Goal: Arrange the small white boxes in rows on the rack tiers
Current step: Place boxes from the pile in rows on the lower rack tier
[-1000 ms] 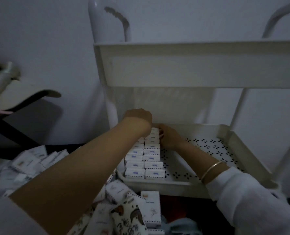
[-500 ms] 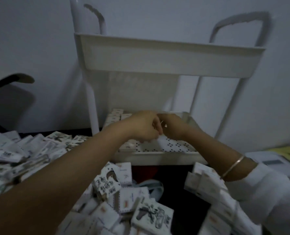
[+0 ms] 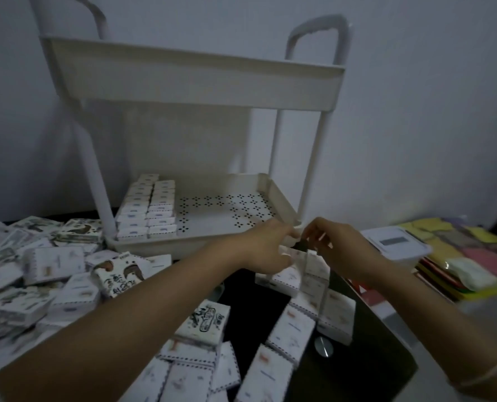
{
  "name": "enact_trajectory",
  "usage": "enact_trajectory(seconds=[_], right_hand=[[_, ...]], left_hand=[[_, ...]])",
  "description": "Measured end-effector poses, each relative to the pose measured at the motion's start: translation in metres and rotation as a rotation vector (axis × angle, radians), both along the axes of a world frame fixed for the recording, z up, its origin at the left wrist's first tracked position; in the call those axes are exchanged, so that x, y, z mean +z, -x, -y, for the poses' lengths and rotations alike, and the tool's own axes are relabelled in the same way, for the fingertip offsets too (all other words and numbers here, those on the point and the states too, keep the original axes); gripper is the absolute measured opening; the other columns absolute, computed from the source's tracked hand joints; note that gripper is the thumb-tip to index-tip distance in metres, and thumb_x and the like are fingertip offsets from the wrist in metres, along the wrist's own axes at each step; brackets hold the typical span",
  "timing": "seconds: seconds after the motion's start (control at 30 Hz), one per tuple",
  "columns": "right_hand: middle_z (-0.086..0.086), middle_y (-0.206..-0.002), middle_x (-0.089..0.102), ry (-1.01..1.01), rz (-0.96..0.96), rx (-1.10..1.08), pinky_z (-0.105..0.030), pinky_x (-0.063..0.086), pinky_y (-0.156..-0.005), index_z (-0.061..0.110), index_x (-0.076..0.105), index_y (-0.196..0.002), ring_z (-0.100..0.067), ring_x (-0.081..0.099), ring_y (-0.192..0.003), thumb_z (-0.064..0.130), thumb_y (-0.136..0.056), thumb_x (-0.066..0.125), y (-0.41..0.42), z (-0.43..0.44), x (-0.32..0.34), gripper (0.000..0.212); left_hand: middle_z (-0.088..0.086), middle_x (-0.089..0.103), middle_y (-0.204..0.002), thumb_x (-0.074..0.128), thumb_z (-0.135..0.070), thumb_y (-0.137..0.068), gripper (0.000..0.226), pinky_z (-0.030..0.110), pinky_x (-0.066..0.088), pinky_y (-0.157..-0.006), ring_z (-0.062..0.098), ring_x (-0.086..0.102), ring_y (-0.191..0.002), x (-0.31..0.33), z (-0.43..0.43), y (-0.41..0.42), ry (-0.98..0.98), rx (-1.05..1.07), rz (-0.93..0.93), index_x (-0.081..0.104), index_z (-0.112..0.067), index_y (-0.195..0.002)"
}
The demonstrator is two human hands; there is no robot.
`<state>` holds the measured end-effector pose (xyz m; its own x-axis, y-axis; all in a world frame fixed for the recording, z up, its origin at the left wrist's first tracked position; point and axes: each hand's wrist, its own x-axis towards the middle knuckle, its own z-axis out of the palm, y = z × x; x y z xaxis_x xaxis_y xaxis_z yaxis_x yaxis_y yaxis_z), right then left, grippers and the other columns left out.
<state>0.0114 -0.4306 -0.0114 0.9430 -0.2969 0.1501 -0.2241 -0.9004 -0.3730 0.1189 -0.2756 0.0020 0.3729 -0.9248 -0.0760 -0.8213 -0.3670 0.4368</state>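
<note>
Gripping dash-edged small white boxes (image 3: pixel 314 264), left hand (image 3: pixel 266 250) and right hand (image 3: pixel 338 250) nearly touch

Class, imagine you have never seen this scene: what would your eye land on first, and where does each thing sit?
The white two-tier rack stands in the centre, with two neat rows of small white boxes along the left of its lower tier. Loose boxes are heaped in front and to the left. The left hand and right hand meet over a small stack just before the rack's right front corner.
</note>
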Motion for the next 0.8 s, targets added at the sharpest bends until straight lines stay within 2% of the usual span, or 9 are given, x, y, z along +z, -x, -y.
enact_trajectory(seconds=[0.07,0.13,0.23,0.33,0.43,0.53,0.67,0.8], right_hand=[[0.012,-0.1,0.059,0.027,-0.021,-0.043,-0.027,0.053,-0.078,0.03,0.055,-0.105,-0.009,0.059,-0.091,0.015,-0.096,0.053,0.016,0.002,-0.01,0.018],[0.013,-0.103,0.057,0.058,-0.053,-0.066,-0.029,0.054,-0.08,0.032,0.054,-0.107,-0.008,0.058,-0.094,0.019,-0.096,0.053,0.028,0.0,-0.016,0.018],[0.012,-0.112,0.053,0.21,-0.181,-0.026,-0.024,0.05,-0.083,0.034,0.052,-0.113,-0.005,0.051,-0.094,0.035,-0.096,0.051,0.04,-0.008,-0.018,0.017],[0.009,-0.121,0.048,0.365,-0.284,0.032,-0.024,0.043,-0.087,0.033,0.049,-0.122,-0.007,0.044,-0.104,0.059,-0.092,0.045,0.048,-0.014,-0.017,0.04],[0.009,-0.127,0.046,0.392,-0.307,0.035,-0.024,0.04,-0.09,0.034,0.045,-0.131,-0.009,0.044,-0.11,0.071,-0.085,0.045,0.049,-0.017,-0.019,0.059],[0.009,-0.132,0.046,0.355,-0.277,0.064,-0.023,0.04,-0.092,0.034,0.041,-0.138,-0.008,0.044,-0.113,0.072,-0.084,0.046,0.047,-0.019,-0.022,0.066],[0.011,-0.131,0.046,0.292,-0.219,0.092,-0.023,0.044,-0.091,0.035,0.046,-0.134,-0.005,0.045,-0.111,0.07,-0.082,0.052,0.042,-0.022,-0.023,0.063],[0.015,-0.124,0.05,0.035,-0.227,0.09,-0.023,0.051,-0.088,0.036,0.043,-0.122,-0.003,0.051,-0.104,0.059,-0.076,0.068,0.034,-0.026,-0.024,0.058]], left_hand=[[0.006,0.014,-0.158,0.056,-0.031,-0.094,0.062,0.039,0.022,-0.117,0.025,0.013,-0.146,-0.005,0.002,0.001,-0.108,-0.015,0.045,0.028,-0.023,-0.15],[0.007,0.013,-0.16,0.055,-0.034,-0.095,0.062,0.035,0.018,-0.116,0.023,0.01,-0.147,-0.012,0.002,0.003,-0.19,-0.037,0.105,0.03,-0.021,-0.15],[0.005,0.036,-0.151,0.062,-0.034,-0.092,0.061,0.029,0.028,-0.109,0.021,0.032,-0.138,-0.015,0.0,0.006,-0.14,-0.016,0.102,0.038,-0.018,-0.145],[0.001,0.054,-0.13,0.073,-0.033,-0.083,0.057,0.034,0.043,-0.096,0.019,0.051,-0.114,-0.018,-0.004,0.003,-0.065,0.064,0.046,0.045,-0.022,-0.131],[-0.001,0.059,-0.115,0.08,-0.034,-0.076,0.056,0.034,0.047,-0.082,0.016,0.054,-0.097,-0.022,-0.007,0.001,-0.025,0.101,0.019,0.042,-0.026,-0.116],[-0.005,0.057,-0.112,0.082,-0.035,-0.072,0.057,0.033,0.047,-0.078,0.015,0.055,-0.094,-0.023,-0.01,-0.002,0.005,0.126,-0.011,0.043,-0.028,-0.113],[-0.004,0.063,-0.106,0.082,-0.031,-0.073,0.055,0.037,0.05,-0.087,0.016,0.059,-0.093,-0.013,-0.023,-0.01,0.027,0.139,-0.041,0.049,-0.03,-0.117],[-0.01,0.061,-0.102,0.081,-0.032,-0.075,0.051,0.026,0.048,-0.082,0.009,0.058,-0.089,-0.004,-0.041,-0.021,0.041,0.182,0.005,0.056,-0.032,-0.12]])
